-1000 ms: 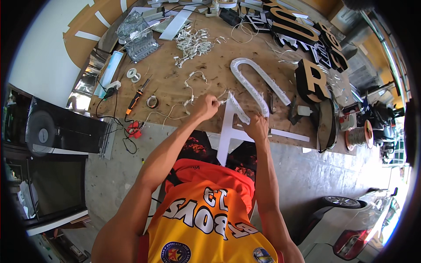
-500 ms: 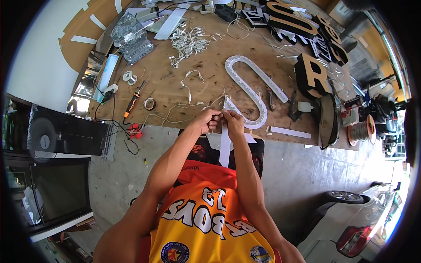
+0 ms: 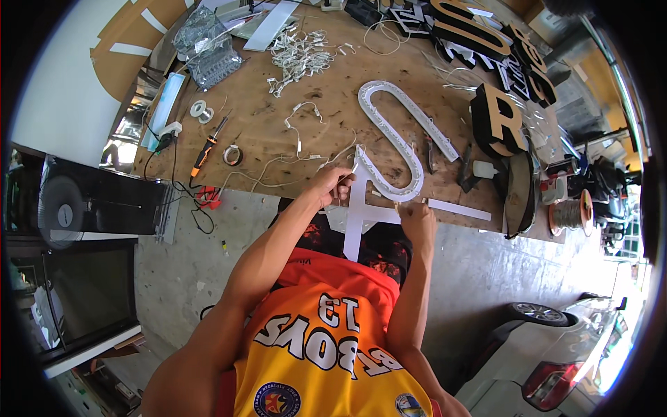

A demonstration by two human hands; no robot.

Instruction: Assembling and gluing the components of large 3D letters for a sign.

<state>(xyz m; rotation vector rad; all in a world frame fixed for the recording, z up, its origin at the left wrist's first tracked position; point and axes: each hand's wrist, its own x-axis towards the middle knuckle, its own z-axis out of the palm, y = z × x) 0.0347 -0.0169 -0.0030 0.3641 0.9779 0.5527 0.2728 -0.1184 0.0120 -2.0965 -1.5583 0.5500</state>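
Observation:
My left hand [image 3: 333, 186] is at the table's front edge, fingers pinched on a small white piece [image 3: 355, 167]. Beside it lies one end of a snaking white channel letter [image 3: 390, 132], lined inside with small modules. My right hand [image 3: 418, 221] is closed by the channel's lower bend, at the table edge; what its fingers hold, if anything, is too small to make out. Between my hands a flat white cut-out piece [image 3: 356, 226] reaches over the edge toward my lap. A thin wire with white modules [image 3: 299, 128] lies to the left of the channel.
On the left are a soldering iron [image 3: 207, 154], a solder spool [image 3: 201, 111] and a tape roll [image 3: 233, 155]. A heap of wired modules [image 3: 299, 59] lies farther back. Pliers [image 3: 429, 153], a white strip [image 3: 458, 209] and a black-sided letter [image 3: 499, 119] are on the right.
My right hand has moved away from my left hand, to the right and slightly nearer me. The left hand stays near the channel's end.

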